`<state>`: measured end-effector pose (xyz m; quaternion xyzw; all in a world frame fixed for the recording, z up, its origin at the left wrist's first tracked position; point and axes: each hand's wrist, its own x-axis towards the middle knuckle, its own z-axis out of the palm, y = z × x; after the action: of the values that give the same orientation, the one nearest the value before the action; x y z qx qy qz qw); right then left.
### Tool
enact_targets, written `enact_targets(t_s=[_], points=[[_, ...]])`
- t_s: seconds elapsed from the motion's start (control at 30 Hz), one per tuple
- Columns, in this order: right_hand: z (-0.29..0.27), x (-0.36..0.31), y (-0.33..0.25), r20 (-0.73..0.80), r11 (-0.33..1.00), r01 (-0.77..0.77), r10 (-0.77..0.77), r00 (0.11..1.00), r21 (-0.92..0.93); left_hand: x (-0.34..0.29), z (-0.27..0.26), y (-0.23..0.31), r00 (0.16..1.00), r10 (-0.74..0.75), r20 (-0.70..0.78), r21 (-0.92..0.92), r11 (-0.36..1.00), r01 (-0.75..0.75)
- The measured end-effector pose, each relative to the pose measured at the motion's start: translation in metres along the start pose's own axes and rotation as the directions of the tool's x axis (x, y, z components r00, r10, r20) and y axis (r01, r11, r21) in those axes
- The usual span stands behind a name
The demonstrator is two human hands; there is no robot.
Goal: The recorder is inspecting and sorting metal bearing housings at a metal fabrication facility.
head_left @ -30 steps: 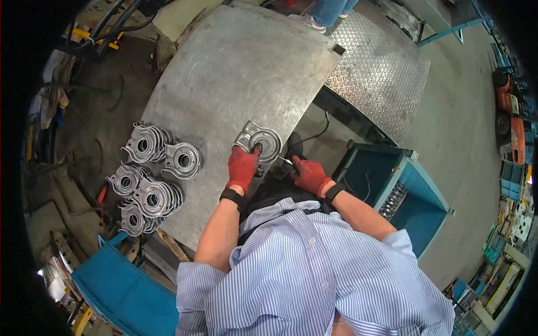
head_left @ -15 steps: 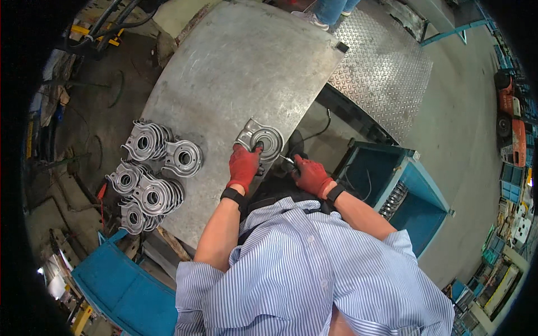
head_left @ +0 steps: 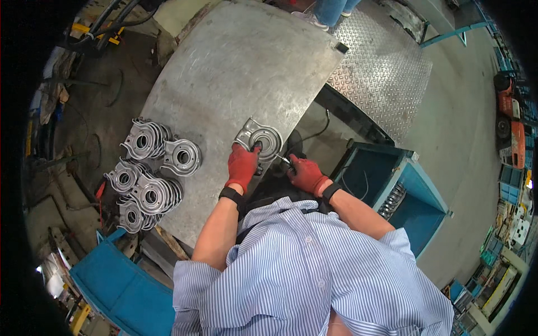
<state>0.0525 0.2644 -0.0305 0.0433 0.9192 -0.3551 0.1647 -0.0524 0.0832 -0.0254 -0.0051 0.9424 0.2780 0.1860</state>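
A stamped metal bracket (head_left: 265, 136) with a round ringed opening lies at the right edge of the metal table. My left hand (head_left: 244, 166), in a red glove with dark fingertips, grips its near side. In my right hand (head_left: 307, 175), gloved alike, is a slim metal hand tool (head_left: 284, 159); its tip meets the bracket's lower right rim. The fist hides the tool's handle, so its exact kind does not show. To the left, similar brackets stand in overlapping stacks (head_left: 151, 196), and a separate small pile (head_left: 182, 157) sits nearest the hands.
The bare metal tabletop (head_left: 235, 61) stretches away from me. Right of my right arm stands a blue metal bin (head_left: 423, 185) with metal parts inside. A blue panel (head_left: 120, 280) is at lower left. Beyond the table lies tread plate (head_left: 381, 67), where a person's legs (head_left: 329, 11) show.
My right hand has shifted slightly left with the tool, closer to the bracket. The left hand keeps its grip, and the bracket stays put.
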Motion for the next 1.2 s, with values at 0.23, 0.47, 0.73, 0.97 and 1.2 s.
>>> enact_targets(t_s=[0.23, 0.47, 0.73, 0.97, 1.2], points=[[0.006, 0.001, 0.004, -0.007, 1.0, 0.015, -0.015, 1.0, 0.002, 0.007, 0.006, -0.011, 0.999, -0.003, 0.041, -0.045, 0.999, 0.005], [0.007, 0.0, 0.005, -0.031, 1.0, 0.005, -0.005, 1.0, 0.007, 0.006, 0.001, -0.003, 0.997, -0.051, 0.06, -0.04, 0.998, 0.054], [0.006, 0.0, 0.002, -0.052, 0.999, 0.001, 0.001, 0.999, 0.034, 0.007, 0.005, -0.003, 0.997, -0.076, 0.022, -0.049, 0.996, 0.077], [0.004, 0.0, 0.0, -0.064, 0.996, 0.046, -0.042, 0.997, 0.072, 0.017, 0.017, -0.031, 0.999, 0.013, 0.029, -0.079, 0.997, -0.01], [0.008, 0.0, 0.012, -0.061, 0.998, 0.067, -0.066, 0.996, 0.017, 0.005, -0.008, 0.01, 0.991, -0.087, 0.1, -0.063, 0.994, 0.094]])
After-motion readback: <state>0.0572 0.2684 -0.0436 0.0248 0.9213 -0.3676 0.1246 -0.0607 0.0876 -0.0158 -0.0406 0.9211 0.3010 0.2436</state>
